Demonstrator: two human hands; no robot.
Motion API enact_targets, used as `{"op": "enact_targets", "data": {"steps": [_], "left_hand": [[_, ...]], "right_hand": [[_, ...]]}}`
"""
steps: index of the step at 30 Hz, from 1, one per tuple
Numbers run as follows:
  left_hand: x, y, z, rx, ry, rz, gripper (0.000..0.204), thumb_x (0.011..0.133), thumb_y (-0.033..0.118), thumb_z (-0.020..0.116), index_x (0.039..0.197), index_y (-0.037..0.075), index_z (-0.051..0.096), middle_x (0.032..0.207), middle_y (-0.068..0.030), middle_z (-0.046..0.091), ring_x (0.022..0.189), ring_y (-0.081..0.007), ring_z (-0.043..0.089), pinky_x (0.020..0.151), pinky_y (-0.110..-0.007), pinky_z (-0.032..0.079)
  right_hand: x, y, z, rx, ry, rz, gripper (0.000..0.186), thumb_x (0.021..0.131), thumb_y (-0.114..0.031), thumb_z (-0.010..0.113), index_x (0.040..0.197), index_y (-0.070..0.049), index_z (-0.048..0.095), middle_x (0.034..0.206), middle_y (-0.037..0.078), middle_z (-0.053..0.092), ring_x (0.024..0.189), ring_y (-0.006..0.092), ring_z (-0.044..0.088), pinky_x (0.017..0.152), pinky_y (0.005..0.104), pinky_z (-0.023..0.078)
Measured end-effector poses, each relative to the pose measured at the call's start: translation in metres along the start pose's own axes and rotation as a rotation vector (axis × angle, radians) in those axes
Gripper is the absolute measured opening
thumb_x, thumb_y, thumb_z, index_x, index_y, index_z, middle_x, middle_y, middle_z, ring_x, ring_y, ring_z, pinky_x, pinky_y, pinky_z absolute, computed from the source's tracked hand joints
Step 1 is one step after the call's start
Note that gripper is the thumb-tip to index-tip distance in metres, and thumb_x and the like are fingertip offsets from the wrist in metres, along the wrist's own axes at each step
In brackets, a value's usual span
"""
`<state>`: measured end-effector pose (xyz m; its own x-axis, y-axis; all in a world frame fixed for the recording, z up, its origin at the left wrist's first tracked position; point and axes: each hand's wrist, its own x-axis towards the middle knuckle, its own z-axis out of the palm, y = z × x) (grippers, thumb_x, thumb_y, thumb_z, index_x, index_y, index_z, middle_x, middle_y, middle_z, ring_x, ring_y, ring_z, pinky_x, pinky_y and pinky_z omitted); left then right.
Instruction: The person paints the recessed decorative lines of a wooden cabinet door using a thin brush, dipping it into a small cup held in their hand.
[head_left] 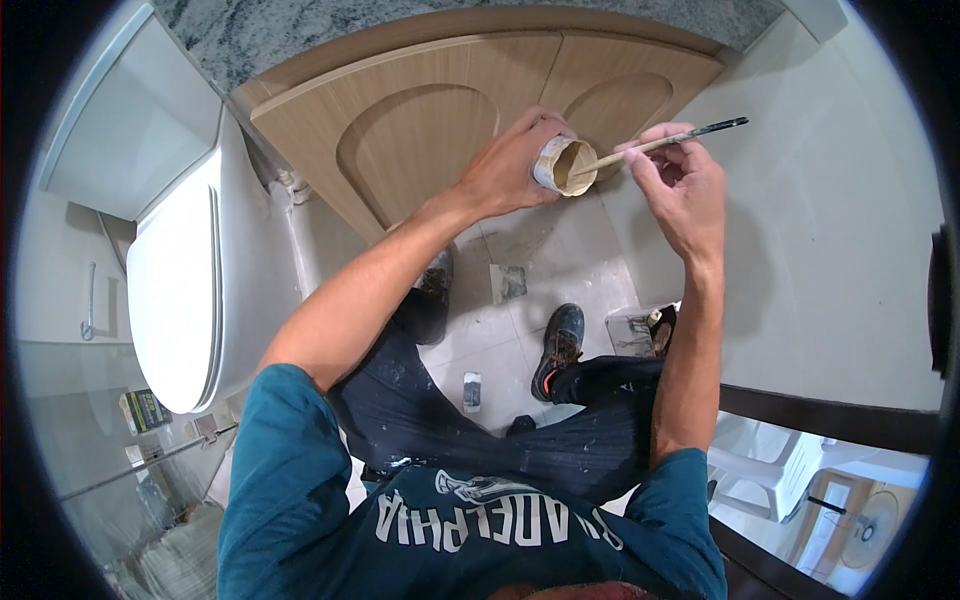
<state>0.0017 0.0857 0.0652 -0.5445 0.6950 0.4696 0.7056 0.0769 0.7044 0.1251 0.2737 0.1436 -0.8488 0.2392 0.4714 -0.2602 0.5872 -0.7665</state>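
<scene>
My left hand [515,170] grips a small cylindrical pot [548,165] with a cream, paint-coated inside, tilted so its opening faces my right. In my right hand [675,175] is a thin paintbrush [712,128], pinched near the middle, its dark end pointing up to the right and its pale end reaching into the pot. Both hands are in front of light wooden cabinet doors [420,130], below a speckled grey stone countertop [350,30].
A white toilet [175,290] stands at my left. A pale wall [820,240] is at my right. My shoes are on the tiled floor [480,350], near a metal tray with tools [630,330]. A white plastic stool [760,460] is at lower right.
</scene>
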Motion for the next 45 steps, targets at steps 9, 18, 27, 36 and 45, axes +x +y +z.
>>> {"op": "enact_targets", "data": {"steps": [9,18,27,36,45], "left_hand": [[0.0,0.0,0.0,0.027,-0.002,-0.024,0.058,0.069,0.013,0.084,0.121,0.014,0.059,0.131,-0.0072,0.053,0.117,-0.0331,0.059,0.094,-0.043,0.052],[-0.002,0.001,0.0,0.002,-0.035,-0.05,0.065,0.065,0.008,0.087,0.123,0.01,0.058,0.129,-0.0103,0.053,0.122,-0.0323,0.056,0.101,-0.041,0.049],[0.0,0.002,-0.001,0.071,-0.032,-0.056,0.063,0.068,0.012,0.087,0.124,0.01,0.058,0.13,-0.0105,0.053,0.124,-0.0323,0.055,0.103,-0.042,0.048],[-0.002,-0.001,-0.002,0.109,-0.011,-0.053,0.06,0.07,0.015,0.085,0.123,0.015,0.059,0.136,-0.0075,0.051,0.116,-0.0352,0.06,0.093,-0.045,0.053],[-0.003,0.007,-0.003,0.132,-0.06,-0.065,0.055,0.073,0.019,0.085,0.122,0.014,0.06,0.13,-0.0109,0.055,0.119,-0.0339,0.059,0.096,-0.044,0.052]], "right_hand": [[-0.003,-0.015,0.01,-0.128,-0.092,-0.06,0.013,0.085,-0.007,0.07,0.094,0.001,0.066,0.08,0.005,0.07,0.069,0.0092,0.064,0.063,0.025,0.051],[-0.004,-0.018,0.012,-0.208,-0.125,-0.061,0.012,0.083,-0.008,0.07,0.092,0.001,0.067,0.078,0.006,0.067,0.068,0.0109,0.063,0.063,0.0268,0.051],[0.0,-0.014,0.0,-0.098,-0.037,-0.077,0.012,0.083,-0.008,0.072,0.091,0.0,0.067,0.08,0.004,0.068,0.067,0.0101,0.057,0.062,0.0253,0.048],[-0.003,-0.022,-0.001,-0.205,-0.028,-0.079,0.016,0.085,-0.012,0.074,0.092,0.0,0.066,0.074,0.005,0.066,0.065,0.011,0.058,0.062,0.027,0.048],[-0.005,-0.016,0.005,-0.272,-0.079,-0.109,0.017,0.084,-0.014,0.073,0.091,0.001,0.067,0.074,0.009,0.066,0.062,0.0144,0.059,0.061,0.0286,0.05]]}}
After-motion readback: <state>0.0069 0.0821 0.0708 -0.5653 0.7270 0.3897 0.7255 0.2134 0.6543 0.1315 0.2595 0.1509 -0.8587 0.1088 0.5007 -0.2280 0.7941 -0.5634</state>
